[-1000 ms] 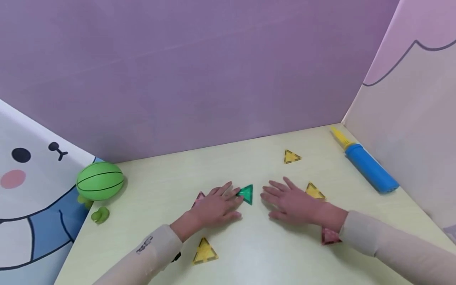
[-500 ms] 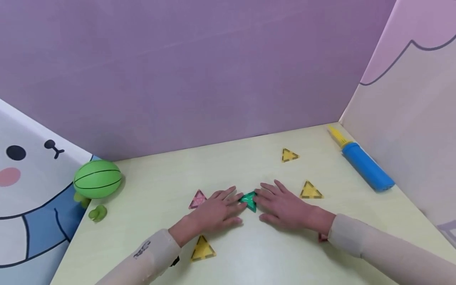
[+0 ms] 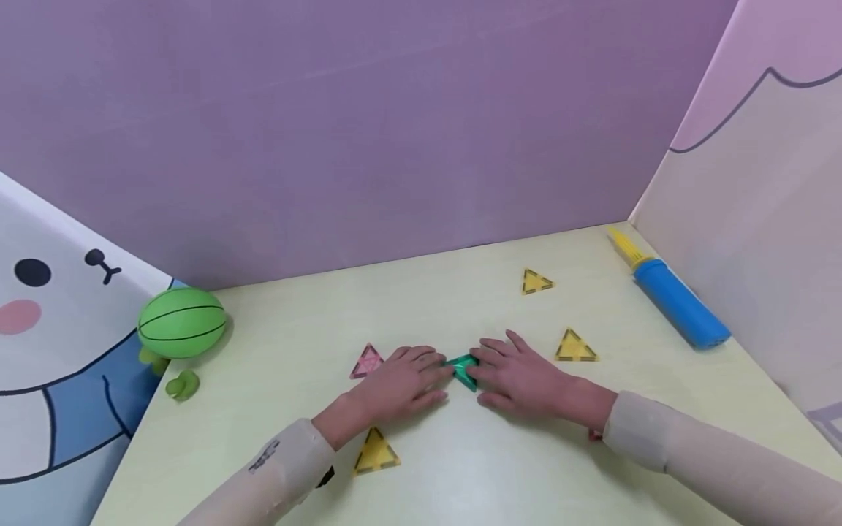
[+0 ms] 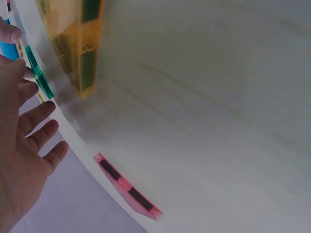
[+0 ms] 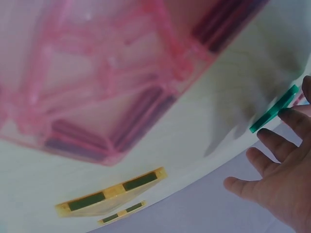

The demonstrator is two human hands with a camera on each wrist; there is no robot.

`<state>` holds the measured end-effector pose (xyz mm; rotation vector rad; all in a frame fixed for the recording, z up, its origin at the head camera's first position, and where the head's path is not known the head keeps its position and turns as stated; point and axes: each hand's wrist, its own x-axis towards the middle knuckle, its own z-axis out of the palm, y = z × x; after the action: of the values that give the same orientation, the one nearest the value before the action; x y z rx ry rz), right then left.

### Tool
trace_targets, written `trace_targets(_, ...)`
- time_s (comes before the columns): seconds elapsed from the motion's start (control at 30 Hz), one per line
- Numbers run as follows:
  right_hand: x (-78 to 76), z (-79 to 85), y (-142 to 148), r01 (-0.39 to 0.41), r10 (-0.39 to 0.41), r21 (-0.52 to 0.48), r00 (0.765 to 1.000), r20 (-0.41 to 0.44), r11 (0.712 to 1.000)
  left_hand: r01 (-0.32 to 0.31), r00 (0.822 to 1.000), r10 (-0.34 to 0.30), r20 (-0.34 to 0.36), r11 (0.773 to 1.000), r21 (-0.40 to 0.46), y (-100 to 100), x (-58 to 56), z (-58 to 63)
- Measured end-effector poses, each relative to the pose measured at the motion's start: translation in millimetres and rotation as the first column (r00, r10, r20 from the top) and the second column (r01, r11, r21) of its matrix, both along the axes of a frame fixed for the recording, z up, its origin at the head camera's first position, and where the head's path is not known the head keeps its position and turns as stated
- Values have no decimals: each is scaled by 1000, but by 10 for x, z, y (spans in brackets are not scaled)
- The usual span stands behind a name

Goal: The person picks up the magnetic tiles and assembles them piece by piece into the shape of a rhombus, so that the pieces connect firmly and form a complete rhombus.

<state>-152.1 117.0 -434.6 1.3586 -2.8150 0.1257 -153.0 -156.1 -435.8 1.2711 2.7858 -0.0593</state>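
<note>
Pale tabletop (image 3: 473,482), green triangle tile (image 3: 466,372) mid-table, pink triangle (image 3: 367,360) and yellow triangle (image 3: 376,454) leftward, second yellow triangle (image 3: 575,348) and second pink triangle (image 5: 109,87) rightward, third yellow triangle (image 3: 536,281) farther back, blue tube (image 3: 680,303) with yellow nozzle (image 3: 629,248) at right, green ball (image 3: 182,322) and small green toy (image 3: 182,385) at left.

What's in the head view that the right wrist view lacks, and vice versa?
Head view only: the blue hand pump, the green ball and the yellow triangular tile beside the left forearm.
Right wrist view only: the face of the pink triangular tile that the right sleeve mostly hides from the head camera.
Both: the right hand, the green triangular tile at its fingers, and two other yellow tiles.
</note>
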Motion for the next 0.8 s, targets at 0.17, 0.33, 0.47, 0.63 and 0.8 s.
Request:
trace_targets(0.17, 29, -6, 30, 13, -13, -8, 1000, -4, 1000, 19, 1000, -19, -14, 1000, -2, 59, -14, -1)
trace_targets(0.33, 63, -22, 53, 14, -14, -1, 1000, -6, 1000, 21, 1000, -21, -20, 1000, -20, 109, -2, 3)
trace_targets(0.47, 75, -28, 45, 18, -18, -5, 999, -30, 1000, -3, 1000, 3, -12, 1000, 7, 80, -1, 38)
trace_targets(0.63, 77, -47, 23, 12, -14, -25, 997, -74, 1000, -116, 993, 116, 0, 988, 98, -121, -79, 185)
trace_targets(0.8, 75, -76, 2, -11, 4, -58, 993, -115, 998, -277, 961, 271, 54, 949, 152, -535, -237, 351)
